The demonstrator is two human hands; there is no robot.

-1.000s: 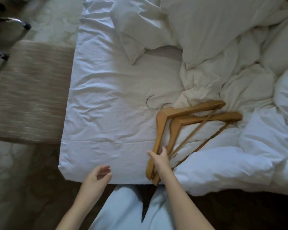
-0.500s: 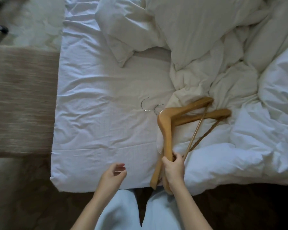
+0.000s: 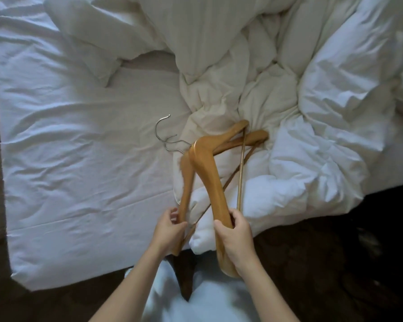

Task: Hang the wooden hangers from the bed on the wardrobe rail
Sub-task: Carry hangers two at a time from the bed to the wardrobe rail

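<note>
Two honey-brown wooden hangers (image 3: 204, 163) with silver hooks are overlapping near the bed's (image 3: 79, 182) front edge, the left hand (image 3: 169, 228) and right hand (image 3: 236, 235) each gripping one arm.

Two tan wooden hangers are present: the upper hanger (image 3: 207, 173) and the lower hanger (image 3: 186, 182). Two curved silver metal hooks (image 3: 159, 129) extend from them. Two bare hands are visible: the left hand (image 3: 170, 228) and the right hand (image 3: 236, 235). One white-sheeted bed (image 3: 79, 159) carries one rumpled cream duvet (image 3: 242, 89).
</note>
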